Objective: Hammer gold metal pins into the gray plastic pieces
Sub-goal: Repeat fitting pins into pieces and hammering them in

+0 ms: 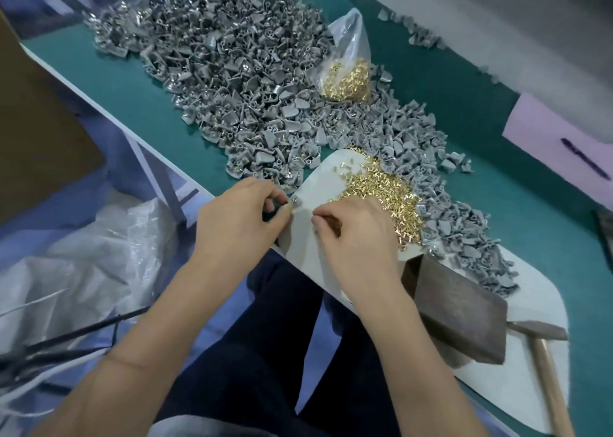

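We had the left hand [243, 209] pinching a small gray plastic piece [294, 201] at the near-left corner of the white mat [308, 237]. Right hand [356, 234] had its fingers curled at the near edge of the loose gold pins [381, 193] on the mat; whether it gripped a pin, we couldn't tell.

Risks, as we judged them: pin is tiny, so it could slip from the fingertips or seat crooked in the piece's hole, then bend under the hammer [544, 367], which lay untouched w/ the dark block [461, 314], right of the mat. Fingers near the strike could get hit.

The piece looked matte gray, mostly hidden by fingertips. Far more lay heaped beyond the mat on the green desk [109, 71], w/ a bag of pins [348, 68] on top.
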Available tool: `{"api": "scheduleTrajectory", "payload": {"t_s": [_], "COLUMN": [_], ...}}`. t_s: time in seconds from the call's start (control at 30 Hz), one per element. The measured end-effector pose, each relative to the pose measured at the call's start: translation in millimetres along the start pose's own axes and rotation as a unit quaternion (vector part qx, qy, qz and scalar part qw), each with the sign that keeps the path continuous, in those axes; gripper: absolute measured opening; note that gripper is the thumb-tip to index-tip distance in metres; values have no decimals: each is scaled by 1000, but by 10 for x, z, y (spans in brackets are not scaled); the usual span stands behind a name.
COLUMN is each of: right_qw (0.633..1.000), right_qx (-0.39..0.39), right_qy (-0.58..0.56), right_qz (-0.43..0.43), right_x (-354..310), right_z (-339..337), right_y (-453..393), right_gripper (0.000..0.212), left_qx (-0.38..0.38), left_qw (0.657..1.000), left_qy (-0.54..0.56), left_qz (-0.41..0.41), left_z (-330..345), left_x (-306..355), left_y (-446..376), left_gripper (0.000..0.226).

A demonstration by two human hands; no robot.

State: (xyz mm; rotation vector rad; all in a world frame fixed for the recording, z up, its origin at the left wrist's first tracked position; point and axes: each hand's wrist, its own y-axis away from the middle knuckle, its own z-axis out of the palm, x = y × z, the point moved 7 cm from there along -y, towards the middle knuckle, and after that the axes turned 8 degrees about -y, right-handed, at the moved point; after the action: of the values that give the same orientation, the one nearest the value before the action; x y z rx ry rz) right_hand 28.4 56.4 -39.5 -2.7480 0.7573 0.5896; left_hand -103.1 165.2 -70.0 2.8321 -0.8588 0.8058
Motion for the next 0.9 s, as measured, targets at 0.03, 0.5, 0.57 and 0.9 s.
{"api": "scheduleTrajectory", "payload": {"t_s": [0.03, 0.5, 0.57, 0.9], "right_qw": [1000, 996, 997, 944], "right_qx": [0, 14, 60, 260], "right_qy": [11, 82, 41, -177], "right_qz": [-1, 36, 36, 100], "right_x": [-11, 80, 111, 1095], "right_z": [13, 39, -102, -913], "right_y": [-4, -10, 51, 968], "right_gripper": [14, 25, 21, 11], "left_qx": [2, 30, 24, -41], "left_qw": [1000, 999, 999, 978], "left_qy": [-8, 1, 31, 46], "left_qz": [-5, 12, 34, 201], "left_z": [-6, -107, -90, 321], "left_x": [-2, 135, 247, 1242], "left_y": [-23, 51, 129, 397], "left_gripper": [6, 9, 8, 6]}}
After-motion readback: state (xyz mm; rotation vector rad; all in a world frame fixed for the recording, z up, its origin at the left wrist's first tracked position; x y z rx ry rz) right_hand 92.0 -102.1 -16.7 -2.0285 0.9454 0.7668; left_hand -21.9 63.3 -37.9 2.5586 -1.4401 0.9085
